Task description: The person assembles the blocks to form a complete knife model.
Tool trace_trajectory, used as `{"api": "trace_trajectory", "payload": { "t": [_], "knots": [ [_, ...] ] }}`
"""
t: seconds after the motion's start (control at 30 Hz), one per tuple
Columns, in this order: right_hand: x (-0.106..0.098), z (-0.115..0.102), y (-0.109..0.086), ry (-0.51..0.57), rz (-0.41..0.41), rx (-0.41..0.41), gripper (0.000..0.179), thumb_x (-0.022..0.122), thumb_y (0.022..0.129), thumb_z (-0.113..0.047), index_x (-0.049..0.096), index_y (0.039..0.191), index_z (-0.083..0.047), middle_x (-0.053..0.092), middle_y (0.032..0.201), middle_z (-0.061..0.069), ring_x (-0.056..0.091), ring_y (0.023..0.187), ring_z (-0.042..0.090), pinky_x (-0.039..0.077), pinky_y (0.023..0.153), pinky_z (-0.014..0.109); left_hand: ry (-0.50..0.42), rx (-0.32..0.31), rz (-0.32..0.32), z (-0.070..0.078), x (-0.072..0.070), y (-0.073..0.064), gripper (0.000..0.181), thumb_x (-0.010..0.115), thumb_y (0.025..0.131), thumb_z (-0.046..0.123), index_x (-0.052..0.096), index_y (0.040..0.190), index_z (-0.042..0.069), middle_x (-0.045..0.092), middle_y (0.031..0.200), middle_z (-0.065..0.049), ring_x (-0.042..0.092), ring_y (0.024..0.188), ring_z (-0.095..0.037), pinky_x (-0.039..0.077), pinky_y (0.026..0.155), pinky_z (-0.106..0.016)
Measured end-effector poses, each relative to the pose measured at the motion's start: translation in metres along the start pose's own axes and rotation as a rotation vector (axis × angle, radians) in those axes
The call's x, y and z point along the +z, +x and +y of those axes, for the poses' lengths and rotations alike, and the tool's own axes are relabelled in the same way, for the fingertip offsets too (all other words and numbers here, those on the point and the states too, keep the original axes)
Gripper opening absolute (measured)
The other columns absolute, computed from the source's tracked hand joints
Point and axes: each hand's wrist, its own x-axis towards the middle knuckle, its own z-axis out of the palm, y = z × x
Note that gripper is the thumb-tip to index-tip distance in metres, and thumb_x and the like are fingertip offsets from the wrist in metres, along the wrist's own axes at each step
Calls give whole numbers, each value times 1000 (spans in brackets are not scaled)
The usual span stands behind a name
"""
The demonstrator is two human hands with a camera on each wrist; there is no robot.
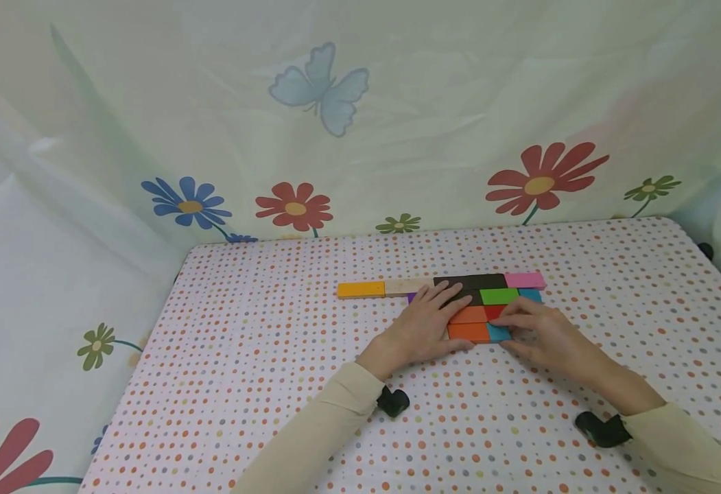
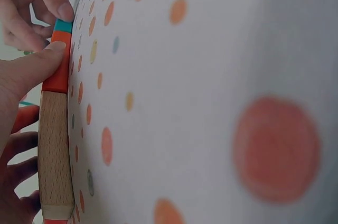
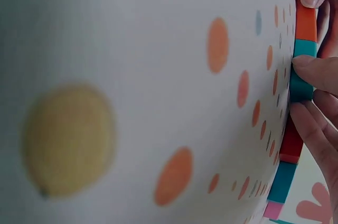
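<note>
Flat coloured blocks lie in several close rows on the table. My right hand (image 1: 548, 343) pinches a blue block (image 3: 302, 87) at the right end of the front row, against an orange block (image 1: 468, 333). Over the left part of the rows my left hand (image 1: 414, 331) rests with fingers spread, its thumb at the orange block's front side. Behind are another orange block (image 1: 467, 315), a red block (image 1: 494, 312), a green block (image 1: 499, 296) and a second blue block (image 1: 530, 295). A plain wooden block (image 2: 55, 150) shows beside the orange one in the left wrist view.
The back row holds a yellow block (image 1: 361, 290), a pale wooden block (image 1: 398, 287), a black block (image 1: 480, 281) and a pink block (image 1: 525, 280). A dotted cloth (image 1: 261, 343) covers the table. A flowered curtain (image 1: 434, 137) hangs behind it.
</note>
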Motion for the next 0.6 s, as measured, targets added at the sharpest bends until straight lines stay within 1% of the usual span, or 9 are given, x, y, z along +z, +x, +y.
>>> {"api": "trace_trajectory", "payload": {
  "t": [0.07, 0.17, 0.27, 0.37, 0.43, 0.53, 0.6],
  "knots": [
    [0, 0, 0, -4, -1, -3, 39, 96, 63, 6, 80, 98, -1, 64, 102, 6, 59, 80, 14, 56, 64, 25, 2, -1, -3, 0, 0, 0, 77, 52, 105, 60, 32, 166, 17, 21, 174, -6, 16, 160, -24, 9, 130, -37],
    [-3, 0, 1, 8, -24, -2, 39, 96, 66, 2, 79, 101, -3, 64, 104, 5, 59, 81, 14, 55, 64, 25, 8, -5, -4, 0, 0, 2, 77, 52, 105, 60, 32, 166, 18, 21, 173, -5, 17, 160, -24, 10, 130, -38],
    [-8, -1, 2, -5, -43, 17, 37, 95, 72, -5, 79, 106, -5, 66, 106, 4, 61, 84, 15, 55, 65, 28, 22, -7, -8, 0, 0, 3, 78, 51, 105, 61, 31, 166, 18, 22, 173, -5, 17, 160, -24, 10, 130, -38],
    [-16, -3, 4, -30, -43, 60, 38, 92, 78, -9, 77, 112, -5, 67, 110, 8, 64, 89, 21, 58, 69, 37, 41, -16, -20, 0, 0, 3, 79, 49, 105, 63, 30, 167, 19, 21, 174, -4, 17, 160, -23, 12, 130, -39],
    [-22, -3, 6, -41, -36, 98, 39, 90, 81, -11, 75, 117, -4, 66, 115, 13, 65, 98, 30, 61, 75, 48, 33, -23, -27, 0, -1, 0, 79, 48, 105, 65, 30, 167, 19, 21, 174, -4, 17, 160, -24, 13, 130, -41],
    [-31, -2, 8, -23, -27, 149, 46, 87, 85, -10, 68, 125, 0, 61, 122, 20, 59, 108, 39, 58, 82, 63, -19, -22, -17, -4, -8, -10, 76, 49, 105, 62, 33, 166, 19, 22, 174, -3, 18, 160, -23, 16, 129, -45],
    [-38, 1, 9, -13, -7, 171, 50, 86, 86, -10, 64, 130, 0, 57, 126, 21, 54, 114, 42, 55, 85, 68, -57, 1, 22, -9, -16, -22, 72, 52, 107, 56, 37, 164, 16, 25, 173, -4, 21, 159, -24, 18, 129, -45]
  ]
}}
